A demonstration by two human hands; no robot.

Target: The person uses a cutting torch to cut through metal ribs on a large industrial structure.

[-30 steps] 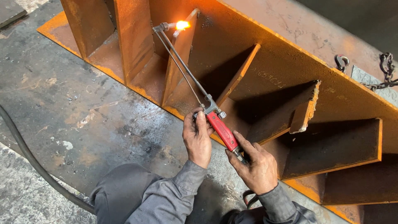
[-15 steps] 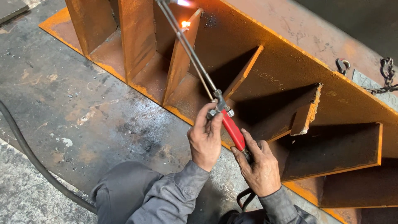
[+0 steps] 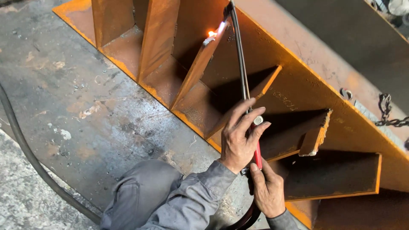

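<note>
Nearest, at six o'clock: right hand [image 3: 267, 191] wrapped tight around the rear of the red-handled cutting torch with long dark steel tubes [image 3: 243, 81], dark hose trailing below the wrist. Just above, left hand [image 3: 239, 135] clasped over the valve end of the handle, fingers curled round it, thumb side to the tubes. Grey sleeve and knee at seven o'clock. Tubes run up toward twelve o'clock; the tip sits at the top edge of the slanted rusty orange steel stiffener plate [image 3: 200, 72], where a small bright flame [image 3: 211, 33] glows. Judgement: brace both hands, keep the tip just off the edge, travel evenly. Beyond, at three o'clock, grey chain [image 3: 390, 115] on the rusty orange steel beam [image 3: 315, 81].
</note>
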